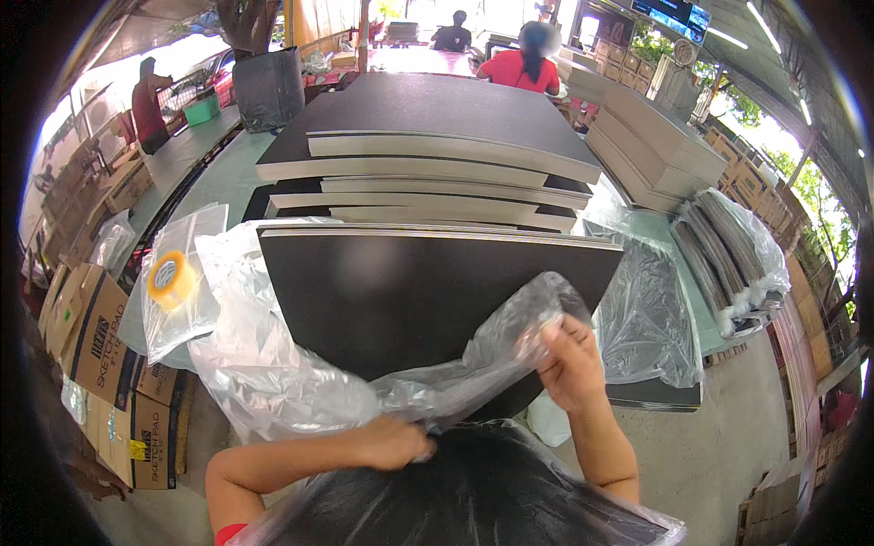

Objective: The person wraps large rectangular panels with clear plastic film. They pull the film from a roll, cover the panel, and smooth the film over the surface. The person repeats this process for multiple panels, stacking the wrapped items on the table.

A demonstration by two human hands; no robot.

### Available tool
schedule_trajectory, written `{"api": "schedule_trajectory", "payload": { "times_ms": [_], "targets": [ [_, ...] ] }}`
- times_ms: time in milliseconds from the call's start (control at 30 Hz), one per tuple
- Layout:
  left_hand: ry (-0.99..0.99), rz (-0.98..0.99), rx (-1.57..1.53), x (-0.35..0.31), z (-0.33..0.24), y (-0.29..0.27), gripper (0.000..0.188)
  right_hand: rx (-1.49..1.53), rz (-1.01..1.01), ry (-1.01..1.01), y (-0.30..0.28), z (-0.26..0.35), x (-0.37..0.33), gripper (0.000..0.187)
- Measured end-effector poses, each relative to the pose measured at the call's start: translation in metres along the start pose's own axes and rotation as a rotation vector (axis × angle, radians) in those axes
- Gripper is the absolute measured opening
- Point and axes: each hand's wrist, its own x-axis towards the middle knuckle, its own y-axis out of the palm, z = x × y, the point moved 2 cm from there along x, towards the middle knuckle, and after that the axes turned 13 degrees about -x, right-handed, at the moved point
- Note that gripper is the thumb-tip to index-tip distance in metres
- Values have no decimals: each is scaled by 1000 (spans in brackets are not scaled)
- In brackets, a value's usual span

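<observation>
Both my hands are on a clear plastic bag (300, 387) that stretches across the front of a tilted stack of black boards (428, 291). My right hand (572, 359) pinches the bag's edge, raised at the stack's lower right. Lower down, near the middle, my left hand (396, 444) is closed in a fist on the bag's lower edge; its fingertips are partly hidden. Just below that fist, black boards wrapped in clear plastic (455, 491) lie closest to me.
Behind rises a tall pile of black-topped boards (455, 109). Yellow tape (171, 280) rests on plastic sheets at left. Plastic-covered boards (637, 309) and a wrapped bundle (728, 259) are at right. Cartons (100, 346) stand lower left. Several people work farther off, one in red (528, 68).
</observation>
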Motion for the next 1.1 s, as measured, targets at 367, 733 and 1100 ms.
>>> {"api": "schedule_trajectory", "payload": {
  "times_ms": [367, 733, 1100],
  "targets": [
    [217, -834, -641, -33, -45, -80, 26, -117, 302, 179, 30, -40, -9, 15],
    [165, -922, -887, -32, -26, -63, 22, -218, 452, 141, 44, -47, -19, 22],
    [145, -500, -942, -23, -4, -54, 24, -203, 794, 184, 20, -47, -21, 26]
  ]
}}
